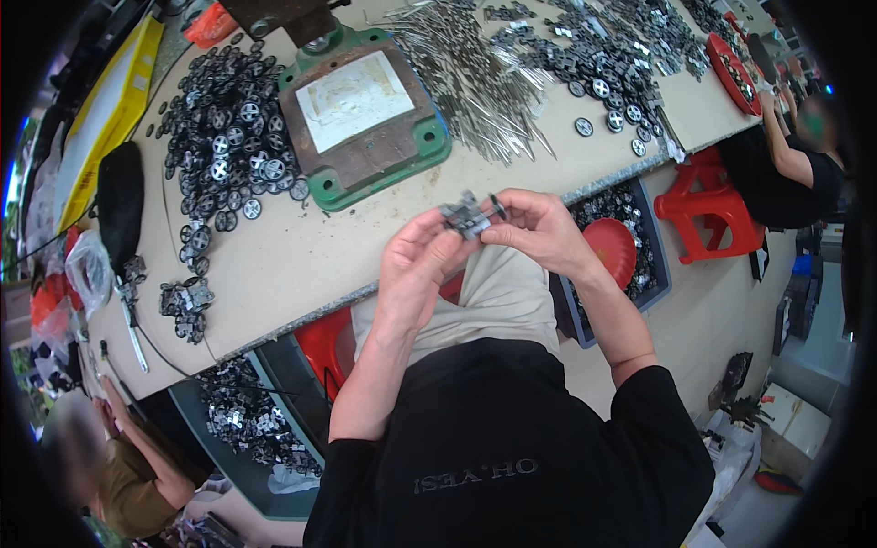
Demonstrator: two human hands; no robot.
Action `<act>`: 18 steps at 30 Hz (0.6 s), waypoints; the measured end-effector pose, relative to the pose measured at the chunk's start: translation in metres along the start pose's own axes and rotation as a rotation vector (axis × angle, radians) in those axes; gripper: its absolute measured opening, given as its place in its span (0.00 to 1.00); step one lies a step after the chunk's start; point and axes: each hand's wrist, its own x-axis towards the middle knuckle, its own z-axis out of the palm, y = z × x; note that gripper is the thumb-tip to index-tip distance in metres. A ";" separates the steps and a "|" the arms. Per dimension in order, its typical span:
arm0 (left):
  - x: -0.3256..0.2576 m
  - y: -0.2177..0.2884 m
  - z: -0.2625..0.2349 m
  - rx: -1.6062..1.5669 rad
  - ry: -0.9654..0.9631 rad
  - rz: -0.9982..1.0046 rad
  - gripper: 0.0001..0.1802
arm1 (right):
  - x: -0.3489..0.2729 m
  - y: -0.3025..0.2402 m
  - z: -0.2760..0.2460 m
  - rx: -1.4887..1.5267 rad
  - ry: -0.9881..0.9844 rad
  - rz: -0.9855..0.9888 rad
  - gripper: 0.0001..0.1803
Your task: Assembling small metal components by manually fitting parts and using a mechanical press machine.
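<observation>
My left hand [418, 260] grips a small grey plastic part [466, 217], like a toy vehicle chassis, between thumb and fingers, just off the table's front edge. My right hand [544, 230] is closed at the other end of the part, with a small black wheel [497, 206] seen edge-on at its fingertips. Whether the wheel is joined to the part is too small to tell. Beyond my hands stands a green-edged metal press base [375, 173] with a white sheet on top. A heap of black wheels with silver spokes [228, 137] spreads to its left.
Thin metal rods [475, 82] lie right of the press, with grey plastic parts [585, 46] beyond. Assembled pieces [187, 301] sit at the left. Bins of parts [247, 411] [653, 237] flank my lap. A red stool [708, 205] and a co-worker [786, 164] are at the right, another person [137, 475] lower left.
</observation>
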 end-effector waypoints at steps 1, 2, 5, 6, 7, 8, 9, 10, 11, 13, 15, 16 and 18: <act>-0.001 0.003 0.000 0.074 -0.005 -0.056 0.18 | 0.000 -0.004 -0.001 -0.170 -0.008 -0.030 0.08; 0.000 0.009 0.000 0.082 -0.005 -0.045 0.18 | 0.000 -0.010 -0.002 -0.339 -0.014 -0.063 0.07; 0.005 0.035 0.003 0.976 -0.076 0.229 0.22 | 0.008 -0.040 0.004 -0.685 -0.134 -0.226 0.06; 0.007 0.046 0.008 0.983 -0.072 0.237 0.22 | 0.014 -0.046 0.007 -0.869 -0.207 -0.328 0.06; 0.009 0.056 0.012 1.104 -0.074 0.254 0.19 | 0.021 -0.045 0.010 -0.836 -0.202 -0.393 0.09; 0.013 0.065 0.014 1.226 -0.077 0.270 0.17 | 0.026 -0.050 0.012 -0.835 -0.202 -0.402 0.09; 0.022 0.073 0.013 1.146 0.031 0.357 0.13 | 0.032 -0.055 0.015 -0.778 -0.119 -0.409 0.09; 0.032 0.084 0.011 1.113 0.114 0.415 0.13 | 0.036 -0.060 0.016 -0.716 -0.036 -0.413 0.10; 0.045 0.097 0.008 1.077 0.195 0.472 0.13 | 0.041 -0.064 0.010 -0.684 -0.012 -0.346 0.11; 0.072 0.117 0.007 1.122 0.300 0.572 0.12 | 0.051 -0.067 0.002 -0.698 -0.006 -0.331 0.11; 0.097 0.123 -0.008 1.072 0.307 0.661 0.13 | 0.057 -0.070 0.000 -0.703 0.002 -0.299 0.10; 0.106 0.125 -0.014 1.160 0.357 0.659 0.14 | 0.058 -0.073 -0.003 -0.706 0.003 -0.304 0.10; 0.115 0.122 -0.021 1.182 0.382 0.665 0.14 | 0.061 -0.078 -0.009 -0.733 0.003 -0.225 0.09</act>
